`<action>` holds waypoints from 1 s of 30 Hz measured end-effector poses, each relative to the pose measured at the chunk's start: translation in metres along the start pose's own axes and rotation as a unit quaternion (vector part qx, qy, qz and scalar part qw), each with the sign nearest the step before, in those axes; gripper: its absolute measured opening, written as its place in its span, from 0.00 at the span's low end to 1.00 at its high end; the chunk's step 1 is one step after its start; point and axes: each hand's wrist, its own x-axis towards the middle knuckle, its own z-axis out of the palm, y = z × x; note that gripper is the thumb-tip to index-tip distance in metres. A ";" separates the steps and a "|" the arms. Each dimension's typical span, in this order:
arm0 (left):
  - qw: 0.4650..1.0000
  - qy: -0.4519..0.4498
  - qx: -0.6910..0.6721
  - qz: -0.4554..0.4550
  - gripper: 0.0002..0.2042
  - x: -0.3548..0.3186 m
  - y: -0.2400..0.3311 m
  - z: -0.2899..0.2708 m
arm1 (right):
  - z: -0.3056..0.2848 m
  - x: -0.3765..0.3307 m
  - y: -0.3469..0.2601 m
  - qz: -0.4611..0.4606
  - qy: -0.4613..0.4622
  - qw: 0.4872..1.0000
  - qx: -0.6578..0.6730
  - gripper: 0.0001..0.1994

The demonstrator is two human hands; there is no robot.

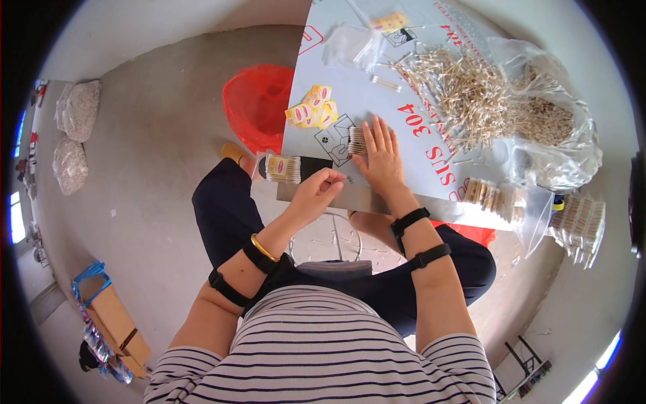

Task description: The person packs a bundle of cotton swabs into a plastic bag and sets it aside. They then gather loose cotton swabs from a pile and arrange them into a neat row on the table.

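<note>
My right hand point(381, 159) lies on the table with its fingers stretched out, pressing along the side of a small row of cotton swabs point(356, 141). Part of that row is hidden under the fingers. Just left of it, my left hand point(319, 194) is held above the table's near edge with its fingers curled together; whatever is in them, if anything, cannot be made out. Beyond the left hand, a clear bag of cotton swabs with a yellow card point(283, 168) rests on a black pad point(315, 165) at the table's left corner. Several yellow cards point(313, 109) lie in a loose pile farther back.
A big heap of loose swabs point(464, 84) spills from a clear plastic bag point(568, 158) on the right. Filled packs point(494, 196) line the near right edge. Clear empty bags point(351, 47) lie at the back. A red bag-lined bin point(256, 101) stands left of the table point(309, 71).
</note>
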 end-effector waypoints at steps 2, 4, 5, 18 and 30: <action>1.000 -0.004 0.005 -0.001 0.11 0.001 -0.001 0.000 | 0.007 -0.005 -0.004 0.009 0.010 1.000 -0.003 0.43; 1.000 -0.005 -0.001 0.004 0.11 0.002 -0.004 -0.001 | 0.010 -0.008 -0.010 0.016 0.019 1.000 -0.005 0.44; 1.000 -0.005 -0.001 0.003 0.11 0.003 -0.005 -0.001 | 0.011 -0.010 -0.012 0.021 0.025 0.999 0.000 0.44; 0.806 0.160 0.527 0.216 0.28 0.050 -0.002 -0.003 | 0.006 -0.014 -0.020 0.044 0.049 0.997 0.047 0.45; 0.738 0.137 0.625 0.215 0.46 0.077 -0.024 0.006 | 0.011 -0.025 -0.003 0.042 0.044 0.998 0.008 0.45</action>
